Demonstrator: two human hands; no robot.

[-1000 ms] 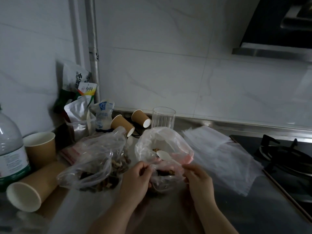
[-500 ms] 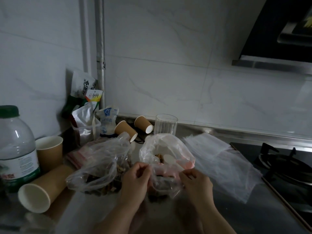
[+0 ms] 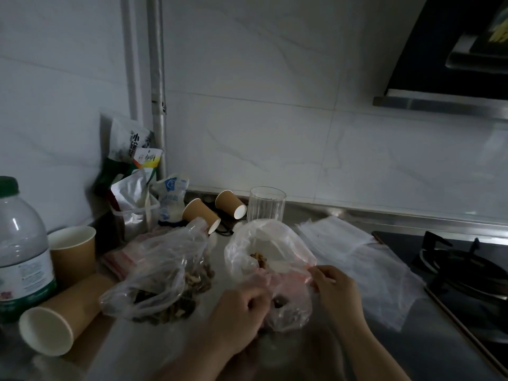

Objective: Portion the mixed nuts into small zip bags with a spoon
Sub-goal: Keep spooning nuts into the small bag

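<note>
Pinching the rim of a small clear zip bag with a pink seal [image 3: 275,259], both hands, left hand [image 3: 242,312] and right hand [image 3: 334,290], have fingers curled on it above the grey steel bench [image 3: 412,350].

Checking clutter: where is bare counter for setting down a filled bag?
Bare steel shows between the right hand and the gas stove, below the flat bags. Left is crowded: nut bag, tipped paper cup, water bottle.
</note>
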